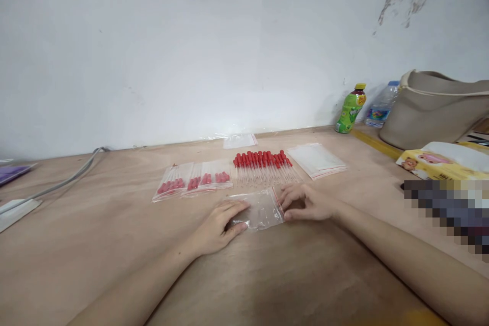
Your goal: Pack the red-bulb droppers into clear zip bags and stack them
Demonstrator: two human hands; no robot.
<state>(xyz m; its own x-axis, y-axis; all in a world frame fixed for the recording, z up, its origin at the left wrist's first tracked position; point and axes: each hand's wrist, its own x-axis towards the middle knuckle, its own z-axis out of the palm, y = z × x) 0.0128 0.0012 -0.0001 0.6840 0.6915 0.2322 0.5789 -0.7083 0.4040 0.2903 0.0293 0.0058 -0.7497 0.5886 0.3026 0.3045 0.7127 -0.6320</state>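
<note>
A small clear zip bag point(261, 210) lies flat on the wooden table point(95, 244) between my hands. My left hand point(219, 226) rests on its left edge, thumb and fingers closed on the plastic. My right hand point(305, 202) pinches the bag's right, red-striped edge with curled fingers. Just behind the bag lies a row of several loose glass droppers with red rubber bulbs point(263, 164). To the left of them sit filled bags of droppers point(193, 180). A stack of empty bags point(317, 160) lies to the right.
A green drink bottle point(350, 109), a water bottle point(380, 106) and a beige handbag point(435, 109) stand at the back right by the wall. A yellow tissue pack point(439, 164) lies on the right. A grey cable point(57, 183) runs along the left. Another empty bag point(240, 140) lies near the wall.
</note>
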